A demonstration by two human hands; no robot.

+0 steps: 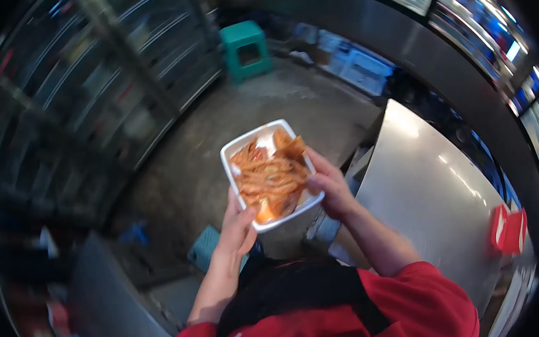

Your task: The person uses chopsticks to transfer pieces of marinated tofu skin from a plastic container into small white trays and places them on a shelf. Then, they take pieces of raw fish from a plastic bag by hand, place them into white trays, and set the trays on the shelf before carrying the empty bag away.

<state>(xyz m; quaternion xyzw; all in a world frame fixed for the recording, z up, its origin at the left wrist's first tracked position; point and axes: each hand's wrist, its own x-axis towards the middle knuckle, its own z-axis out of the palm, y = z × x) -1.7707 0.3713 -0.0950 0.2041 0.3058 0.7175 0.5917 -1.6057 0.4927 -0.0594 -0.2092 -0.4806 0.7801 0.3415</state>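
A white rectangular tray (228, 166) is held up in front of my body, over the floor. Inside it lies a pile of brownish-orange food (271, 178) in long pieces, with a few rounder chunks at the ends. My left hand (237, 225) grips the near left side, its thumb over the rim. On the right side my right hand (329, 186) is closed round the wall, thumb on the rim and fingers hidden underneath. The tray is tipped slightly, its contents facing up toward me.
To my right stands a steel table (422, 182) with a red box (508, 229) on it. A green stool (246, 50) is on the floor ahead. Glass-door cabinets (116, 66) line the left. Another steel surface (112, 295) lies at lower left, and a teal basket (206, 248) sits below my left arm.
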